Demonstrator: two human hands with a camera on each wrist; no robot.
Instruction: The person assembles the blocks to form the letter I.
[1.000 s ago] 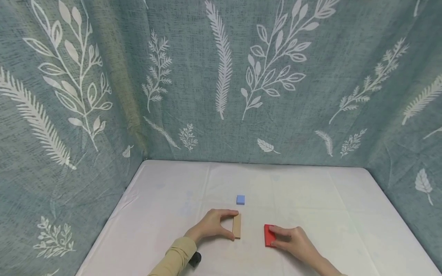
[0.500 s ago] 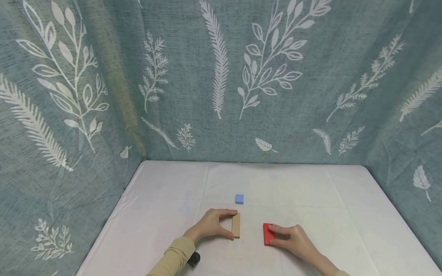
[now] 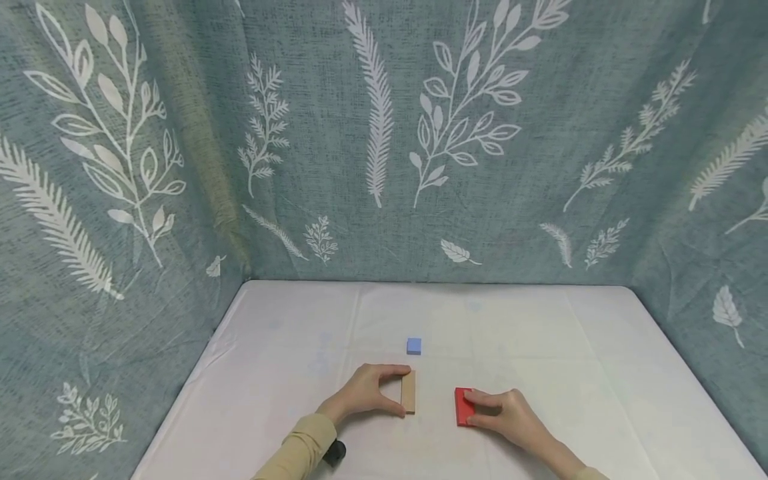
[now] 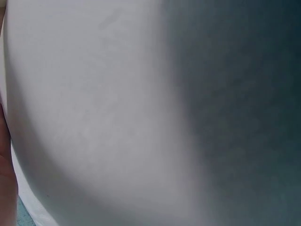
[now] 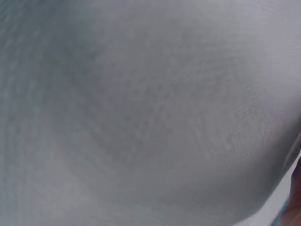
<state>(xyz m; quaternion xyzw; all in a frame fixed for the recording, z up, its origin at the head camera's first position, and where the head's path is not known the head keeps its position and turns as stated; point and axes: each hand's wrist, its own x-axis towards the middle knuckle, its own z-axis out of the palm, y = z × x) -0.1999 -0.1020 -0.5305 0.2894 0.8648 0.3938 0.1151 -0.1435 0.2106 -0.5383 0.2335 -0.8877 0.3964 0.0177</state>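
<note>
In the head view my left hand (image 3: 369, 390) pinches a flat tan wooden block (image 3: 409, 392) by its far and near ends, thumb at the near one. To the right, a red rectangular block (image 3: 462, 407) lies with its right part hidden under the fingers of my right hand (image 3: 507, 417), which pinches it between thumb and fingers. A small blue block (image 3: 414, 346) sits just beyond the tan one, touched by neither hand. Only a sliver of each hand shows at the edge of its wrist view; no block is visible there.
A white cloth (image 3: 288, 333) covers the table. By the left sleeve (image 3: 300, 447) there is a black object (image 3: 336, 452), partly hidden. Blue-green curtains (image 3: 336, 133) with white leaf prints stand behind the table and at both sides.
The head view has turned slightly, so everything appears a little further left. Both hands keep their grip, and the blocks hold their places relative to one another.
</note>
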